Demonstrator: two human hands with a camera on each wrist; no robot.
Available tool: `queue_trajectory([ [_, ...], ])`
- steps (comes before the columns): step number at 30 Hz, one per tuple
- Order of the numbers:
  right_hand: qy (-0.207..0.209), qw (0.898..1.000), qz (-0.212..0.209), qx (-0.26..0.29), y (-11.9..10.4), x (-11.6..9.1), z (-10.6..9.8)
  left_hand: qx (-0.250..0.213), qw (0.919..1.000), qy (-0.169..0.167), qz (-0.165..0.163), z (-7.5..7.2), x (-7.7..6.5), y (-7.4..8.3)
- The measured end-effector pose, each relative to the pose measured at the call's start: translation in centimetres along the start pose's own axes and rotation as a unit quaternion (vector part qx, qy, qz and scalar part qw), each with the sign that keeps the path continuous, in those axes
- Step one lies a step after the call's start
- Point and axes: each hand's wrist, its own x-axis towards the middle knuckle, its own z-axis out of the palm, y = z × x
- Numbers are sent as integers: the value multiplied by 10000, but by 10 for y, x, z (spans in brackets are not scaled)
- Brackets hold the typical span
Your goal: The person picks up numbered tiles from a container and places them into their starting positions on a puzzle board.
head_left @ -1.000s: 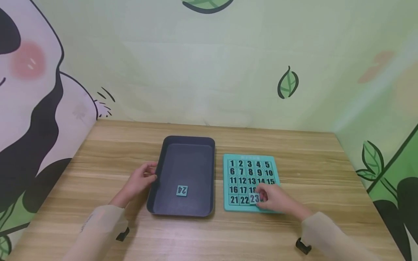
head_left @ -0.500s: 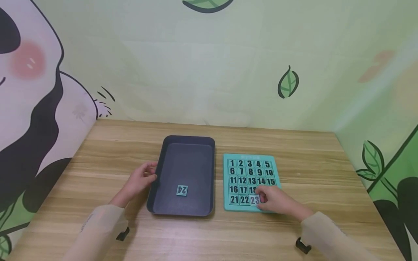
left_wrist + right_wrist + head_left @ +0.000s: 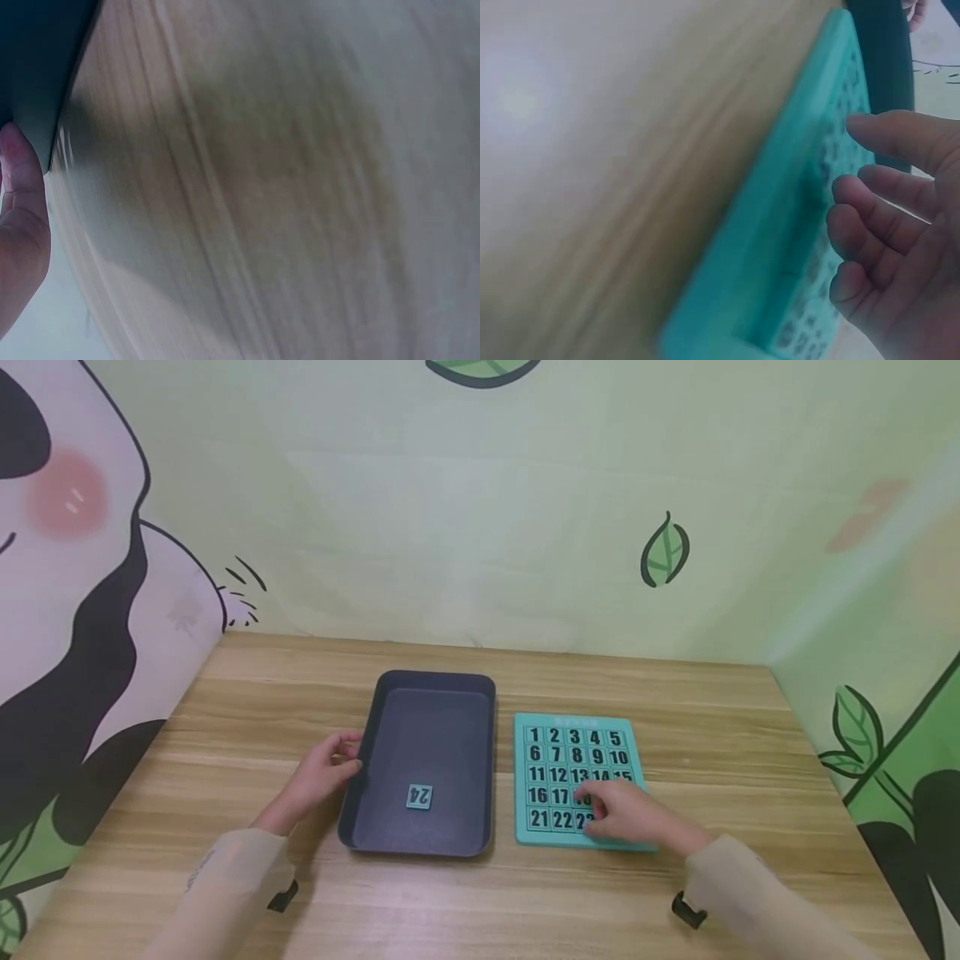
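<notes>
A teal number board [image 3: 528, 838] lies on the table, with rows of numbered tiles set in it. My right hand [image 3: 628, 814] is over its lower right part, hiding some numbers. Thumb and fingers stand apart with nothing between them in the right wrist view, loosely bent beside the board. Tile 23 [image 3: 582, 820] sits in the bottom row, partly behind the fingertips. A dark blue tray [image 3: 433, 735] stands left of the board, holding one loose tile [image 3: 419, 797] marked 24, upside down. My left hand [image 3: 318, 777] rests relaxed against the tray's left side.
The wooden table [image 3: 637, 902] reaches back to a printed wall cloth [image 3: 465, 527] with a panda and leaves. A narrow strip of tabletop separates tray and board. A bare teal recess [image 3: 786, 281] shows along the board's near edge in the right wrist view.
Tile 23, pinched in my right hand earlier, now sits in the bottom row. The fingers have let go of it and shifted slightly left. My left hand and the tray have stayed put.
</notes>
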Motion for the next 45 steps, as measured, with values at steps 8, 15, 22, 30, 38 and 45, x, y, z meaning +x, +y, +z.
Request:
queue_trajectory([
  [8, 218, 9994, -241, -114, -27, 24, -10, 100, 9999, -16, 17, -1, -2, 1],
  [15, 522, 9941, -914, -267, -54, 51, -8, 114, 9999, -25, 25, -1, -2, 1],
  [22, 416, 9893, -1341, -396, -87, 79, 1, 118, 9999, -73, 42, -3, -1, -2],
  [30, -77, 9850, -1548, -754, -107, 112, 20, 7, 10000, -92, 34, -2, -1, -3],
  [38, -672, 9795, -1579, -1058, -120, 134, 38, -14, 10000, -81, 32, 0, -1, -2],
  [45, -871, 9696, -1848, -1348, -128, 146, 47, -18, 10000, -53, 27, -2, -2, -2],
])
